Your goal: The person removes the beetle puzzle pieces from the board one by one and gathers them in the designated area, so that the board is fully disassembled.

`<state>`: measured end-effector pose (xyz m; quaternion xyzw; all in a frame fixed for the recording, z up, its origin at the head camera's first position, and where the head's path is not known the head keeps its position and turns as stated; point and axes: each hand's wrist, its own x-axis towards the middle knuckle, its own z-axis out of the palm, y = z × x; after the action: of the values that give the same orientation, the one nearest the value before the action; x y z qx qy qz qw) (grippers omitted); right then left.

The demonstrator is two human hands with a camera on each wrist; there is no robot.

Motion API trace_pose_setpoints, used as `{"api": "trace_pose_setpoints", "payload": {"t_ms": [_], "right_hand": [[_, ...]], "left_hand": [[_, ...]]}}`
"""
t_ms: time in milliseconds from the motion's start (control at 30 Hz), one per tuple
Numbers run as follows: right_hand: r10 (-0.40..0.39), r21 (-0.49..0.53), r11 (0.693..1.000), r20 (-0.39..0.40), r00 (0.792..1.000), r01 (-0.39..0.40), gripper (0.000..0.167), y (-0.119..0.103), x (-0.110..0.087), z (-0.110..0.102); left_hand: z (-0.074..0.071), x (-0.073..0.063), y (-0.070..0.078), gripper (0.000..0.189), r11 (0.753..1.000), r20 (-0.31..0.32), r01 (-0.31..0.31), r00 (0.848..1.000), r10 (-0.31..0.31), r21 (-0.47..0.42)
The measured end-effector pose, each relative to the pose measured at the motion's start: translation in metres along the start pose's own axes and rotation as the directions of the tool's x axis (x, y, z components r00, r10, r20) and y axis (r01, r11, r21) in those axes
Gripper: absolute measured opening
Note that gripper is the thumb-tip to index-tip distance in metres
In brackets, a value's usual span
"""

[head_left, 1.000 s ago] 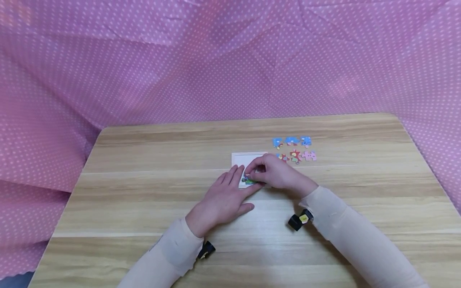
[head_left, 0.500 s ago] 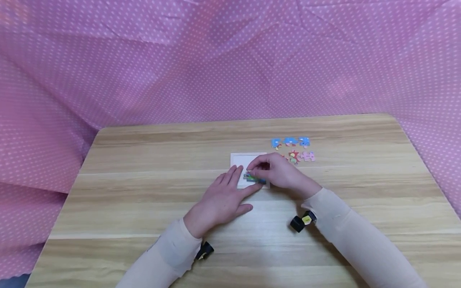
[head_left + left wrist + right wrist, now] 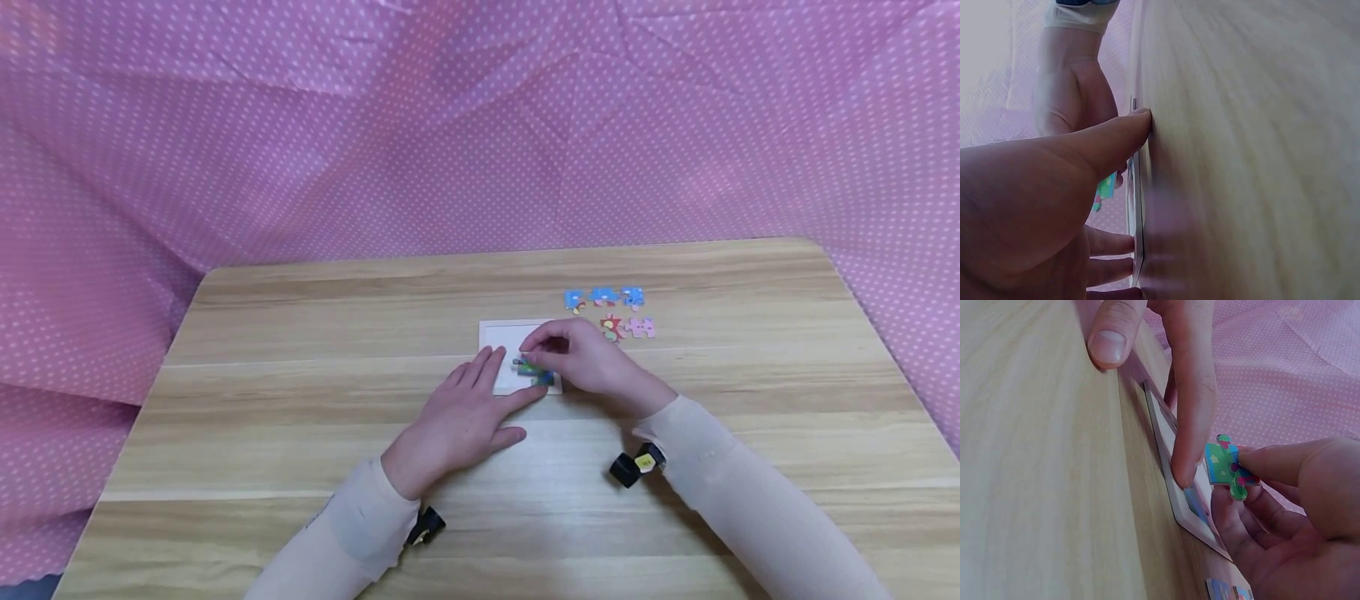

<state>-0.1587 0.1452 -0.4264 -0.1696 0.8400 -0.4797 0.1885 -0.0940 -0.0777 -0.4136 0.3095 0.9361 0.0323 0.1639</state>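
Pinched between thumb and fingers of the right hand [image 3: 588, 360], a green-and-blue puzzle piece [image 3: 1225, 467] is held just above the white puzzle tray [image 3: 504, 337]. The tray's near edge is pressed by the straight fingers of the left hand [image 3: 457, 417] on the worktop [image 3: 300, 400].

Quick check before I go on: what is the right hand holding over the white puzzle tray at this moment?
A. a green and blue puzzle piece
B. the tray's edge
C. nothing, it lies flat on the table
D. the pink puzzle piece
A: the right hand pinches a green and blue puzzle piece above the puzzle tray.
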Motion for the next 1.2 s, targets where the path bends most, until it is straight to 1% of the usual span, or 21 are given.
{"api": "trace_pose_setpoints", "payload": {"t_ms": [167,333,467,633,967,1200], "right_hand": [[0.018,0.002,1.0,-0.011,1.0,-0.017,0.015,0.001,-0.008,-0.004],[0.029,-0.007,1.0,-0.015,0.999,-0.03,0.016,0.003,-0.014,-0.008],[0.01,-0.011,1.0,-0.026,1.0,-0.01,0.017,0.004,-0.018,-0.011],[-0.009,-0.007,1.0,-0.039,0.999,0.009,0.018,0.006,-0.024,-0.016],[0.005,-0.057,0.998,-0.12,0.993,-0.012,0.016,0.014,-0.035,-0.025],[0.012,-0.083,0.996,-0.152,0.988,-0.025,0.016,0.019,-0.044,-0.033]], "left_hand": [[0.001,-0.001,0.001,0.059,1.0,-0.006,0.002,1.0,-0.002,0.001],[0.001,0.0,0.001,0.059,1.0,0.007,0.009,1.0,-0.009,-0.006],[0.0,0.0,0.001,0.059,1.0,0.02,0.016,1.0,-0.016,-0.012],[0.0,0.0,0.001,0.059,1.0,0.015,0.015,1.0,-0.015,-0.014],[-0.001,-0.001,0.001,0.059,0.999,0.017,0.024,1.0,-0.024,-0.043],[-0.001,-0.001,0.001,0.059,0.998,0.022,0.029,0.999,-0.028,-0.047]]}}
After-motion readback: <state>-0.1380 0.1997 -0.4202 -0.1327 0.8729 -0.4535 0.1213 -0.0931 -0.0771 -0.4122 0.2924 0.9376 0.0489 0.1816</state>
